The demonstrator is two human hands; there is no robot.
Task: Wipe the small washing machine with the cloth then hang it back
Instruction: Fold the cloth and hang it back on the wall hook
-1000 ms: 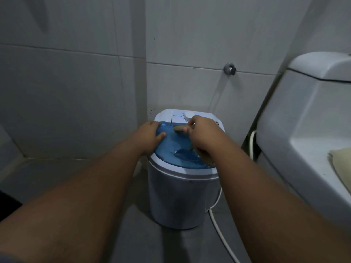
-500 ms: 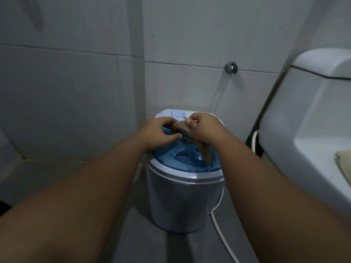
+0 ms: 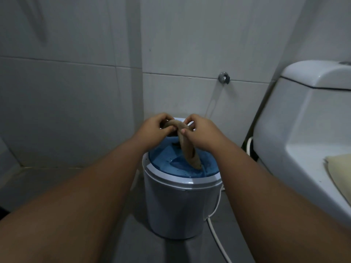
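Observation:
The small washing machine is a white round tub with a blue see-through lid, standing on the floor in the corner. A brownish cloth is twisted into a rope; its lower end hangs down onto the lid. My left hand and my right hand both grip the cloth's upper part, close together above the back of the lid. They hide the machine's control panel.
A white toilet with its cistern stands close on the right. A chrome wall fitting sits on the tiled wall behind the machine. A white hose runs along the grey floor by the machine's right side.
Both hands have lifted off the lid and come together, raising the cloth. The cloth, earlier pressed on the lid under my right hand, is now twisted between both hands.

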